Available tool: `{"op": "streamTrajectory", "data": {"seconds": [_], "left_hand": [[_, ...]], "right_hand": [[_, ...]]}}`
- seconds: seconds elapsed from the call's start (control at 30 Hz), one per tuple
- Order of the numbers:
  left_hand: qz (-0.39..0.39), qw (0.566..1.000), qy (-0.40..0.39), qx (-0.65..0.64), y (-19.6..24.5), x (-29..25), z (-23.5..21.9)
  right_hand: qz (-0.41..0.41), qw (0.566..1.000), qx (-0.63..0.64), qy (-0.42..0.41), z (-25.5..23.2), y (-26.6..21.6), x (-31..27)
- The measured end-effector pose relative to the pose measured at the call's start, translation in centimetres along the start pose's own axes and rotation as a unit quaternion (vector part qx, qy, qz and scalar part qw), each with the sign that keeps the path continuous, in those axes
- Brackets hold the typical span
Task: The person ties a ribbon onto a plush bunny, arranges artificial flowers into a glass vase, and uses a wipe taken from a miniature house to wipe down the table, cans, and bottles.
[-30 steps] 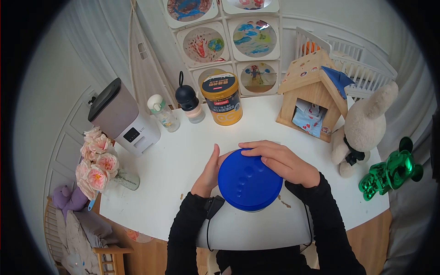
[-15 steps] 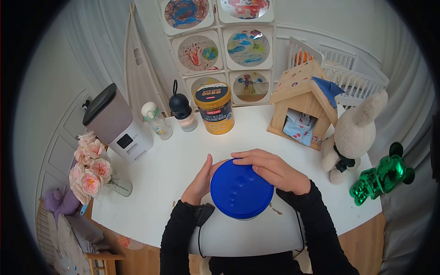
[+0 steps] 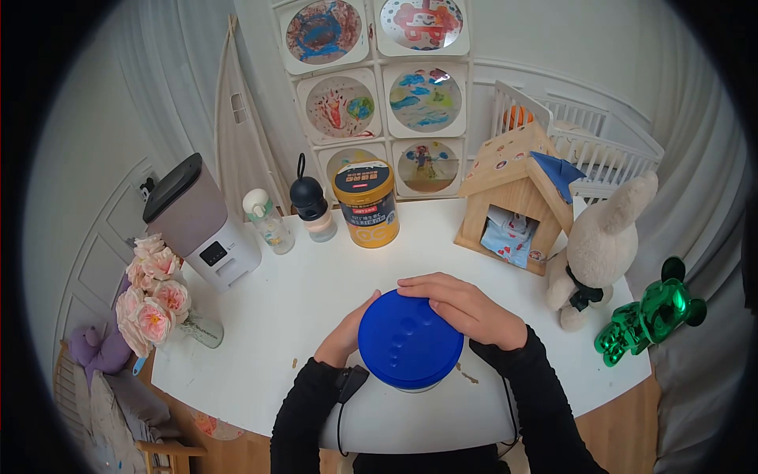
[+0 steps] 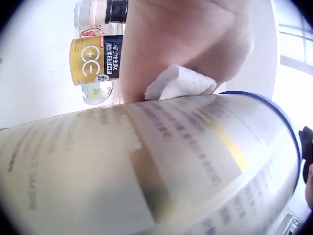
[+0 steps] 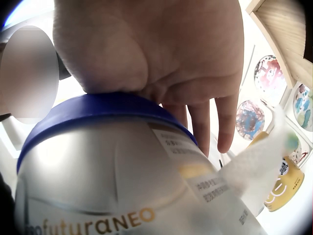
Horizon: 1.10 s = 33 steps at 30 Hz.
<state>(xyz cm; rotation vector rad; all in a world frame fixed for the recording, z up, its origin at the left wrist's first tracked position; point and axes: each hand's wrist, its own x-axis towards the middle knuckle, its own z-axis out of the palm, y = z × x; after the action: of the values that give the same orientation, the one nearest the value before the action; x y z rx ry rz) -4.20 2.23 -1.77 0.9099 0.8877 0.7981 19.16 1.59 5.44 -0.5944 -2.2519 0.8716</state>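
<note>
Hands on a silver can [image 3: 416,381] with a blue lid [image 3: 410,338], standing near the front edge of a white table [image 3: 292,292]. Left hand [image 3: 346,332] presses against the can's left side, a white tissue [image 4: 178,82] pinned between palm and can; finger curl hidden. Right hand [image 3: 462,308] lies flat on the lid's far right part, fingers straight. Yellow can [image 3: 365,205], bottles, wooden house [image 3: 517,197] at the back, well apart.

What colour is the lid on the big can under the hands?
Solid blue, a round plastic lid on the silver metal can; the head view shows it best.
</note>
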Motion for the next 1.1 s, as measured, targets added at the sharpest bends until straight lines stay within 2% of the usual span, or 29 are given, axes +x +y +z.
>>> {"op": "streamTrajectory", "data": {"seconds": [0.33,0.4,0.53,0.63,0.83,0.9,0.93,1.0,1.1], "left_hand": [[0.035,0.999,-0.013,0.017,0.3,-0.3,0.1],[0.05,0.994,-0.044,-0.09,1.0,-0.9,-0.8],[0.056,0.994,-0.085,-0.034,0.3,-0.8,-0.1],[0.05,0.998,-0.046,-0.006,0.2,-0.6,1.0],[0.034,0.998,0.027,0.046,0.5,-0.7,1.4],[0.077,0.986,-0.119,-0.084,0.7,-0.7,-0.7],[0.078,0.987,-0.117,-0.083,0.1,-0.4,-0.8],[0.044,0.996,-0.049,-0.068,-1.3,0.2,-1.1],[0.07,0.997,-0.02,-0.03,-2.1,1.4,-2.4]], "right_hand": [[0.008,1.0,-0.008,-0.002,-0.1,-0.2,0.1],[-0.01,1.0,-0.015,0.014,0.1,0.0,0.1],[-0.034,0.998,-0.035,0.035,0.1,-0.1,0.1],[0.005,1.0,-0.013,0.005,-0.1,-0.2,0.1],[0.005,1.0,-0.014,0.008,-0.1,-0.4,0.1],[-0.01,1.0,-0.018,0.018,0.0,-0.3,0.1],[-0.023,0.999,-0.022,0.028,0.1,-0.3,0.1],[-0.027,0.999,-0.019,0.032,0.1,-0.2,0.1],[-0.013,0.999,-0.015,0.026,0.1,-0.3,0.0]]}}
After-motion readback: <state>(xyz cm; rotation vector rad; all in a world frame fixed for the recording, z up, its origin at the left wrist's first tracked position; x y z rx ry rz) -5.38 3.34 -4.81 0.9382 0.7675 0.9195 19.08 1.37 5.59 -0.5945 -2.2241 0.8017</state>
